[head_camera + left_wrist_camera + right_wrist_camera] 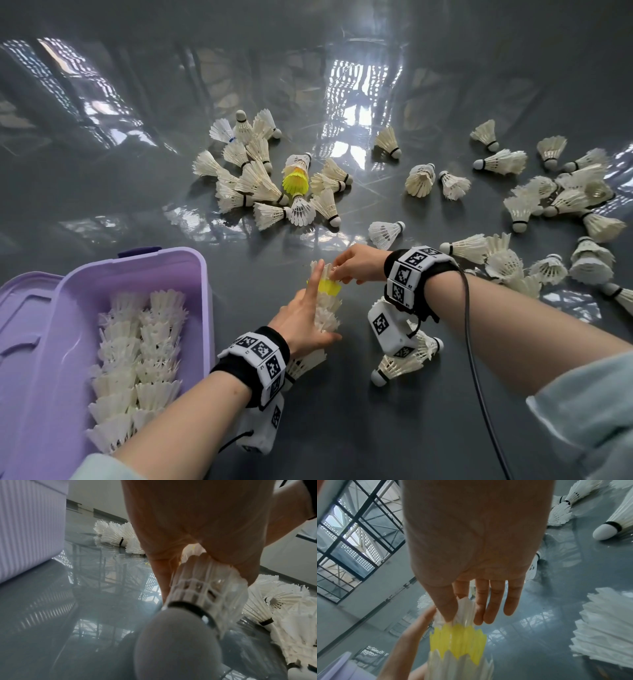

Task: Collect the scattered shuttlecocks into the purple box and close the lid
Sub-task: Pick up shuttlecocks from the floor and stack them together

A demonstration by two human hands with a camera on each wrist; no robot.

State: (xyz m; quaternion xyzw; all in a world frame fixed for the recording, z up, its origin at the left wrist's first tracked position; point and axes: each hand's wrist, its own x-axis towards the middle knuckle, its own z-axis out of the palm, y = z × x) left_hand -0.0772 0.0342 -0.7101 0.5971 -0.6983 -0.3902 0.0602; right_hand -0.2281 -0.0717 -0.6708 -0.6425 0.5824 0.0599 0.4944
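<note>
Now the stack of nested shuttlecocks (325,308) lies between both hands: left hand (301,322) grips its lower part, index finger extended; right hand (356,263) pinches the top shuttlecock's feathers; purple box (202,291) sits left of the left hand.

Grey floor (102,192): very shiny and smooth, like glass, showing window shapes across the top of the frame. Purple box (202,308) at lower left: smooth plastic, a soft matt look; ribbed outer wall (30,524) with thin lines, seen in the left wrist view. White shuttlecocks (260,185) in the middle: thin feathers, a bit rough at the tips; round matt tips, each with a black band. Some with netted plastic skirts (301,210). Yellow shuttlecock (295,181): bright, see-through plastic look. Stack of shuttlecocks (325,308) at lower middle: white feathers plus one yellow skirt (458,641). Wrist bands (263,359): black cloth with hard white printed blocks. Pale cloth sleeve (589,421) at lower right.
</note>
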